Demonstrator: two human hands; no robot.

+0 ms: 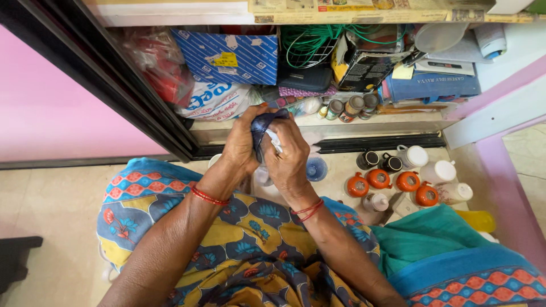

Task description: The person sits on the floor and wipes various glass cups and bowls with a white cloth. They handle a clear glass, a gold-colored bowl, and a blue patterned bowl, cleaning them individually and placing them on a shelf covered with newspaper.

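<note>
Hands, left (242,145) and right (290,159), grip bunched dark cloth (263,125), standing roughly upright.

Home storage corner: crammed cupboard shelf (318,122), jars (392,185) on tiled floor (51,199).

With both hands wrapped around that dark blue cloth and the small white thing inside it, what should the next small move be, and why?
Probably a short twist of the right hand against the left hand. Both grip the dark blue cloth bunched around a small white object, only partly showing, so rubbing it further seems likely before it joins the orange-lidded jars on the floor.
</note>
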